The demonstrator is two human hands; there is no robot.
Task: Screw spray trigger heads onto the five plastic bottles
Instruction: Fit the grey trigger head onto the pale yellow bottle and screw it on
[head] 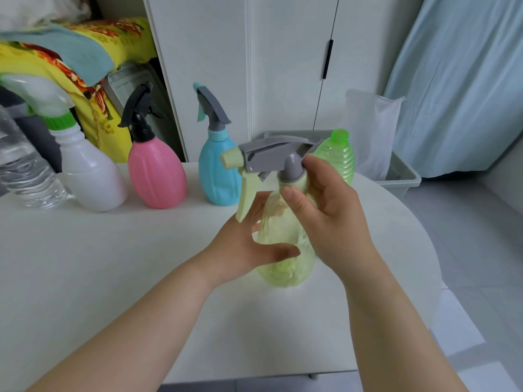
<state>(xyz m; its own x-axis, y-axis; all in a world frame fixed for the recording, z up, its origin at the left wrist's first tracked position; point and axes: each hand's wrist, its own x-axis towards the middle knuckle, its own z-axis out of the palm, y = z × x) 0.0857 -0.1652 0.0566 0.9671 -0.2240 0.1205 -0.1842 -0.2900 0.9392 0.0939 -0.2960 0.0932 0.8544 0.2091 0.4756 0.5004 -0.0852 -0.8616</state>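
A pale yellow-green translucent bottle (285, 247) stands on the white table (113, 264) in front of me. My left hand (249, 244) holds its body from the left, thumb across the front. My right hand (328, 210) pinches the collar of the grey and cream trigger head (268, 157) seated on its neck, nozzle pointing left. Behind stand a white bottle (90, 171) with a white and green head, a pink bottle (157, 176) with a black head, and a blue bottle (219, 171) with a grey head. A green ribbed bottle (338, 157) with a green cap stands behind my right hand.
A clear water bottle (22, 165) stands at the far left. A grey bin (402, 176) with a plastic bag sits on the floor past the table's rounded right edge. White cabinet doors and a pile of yellow fabric (56, 60) lie behind.
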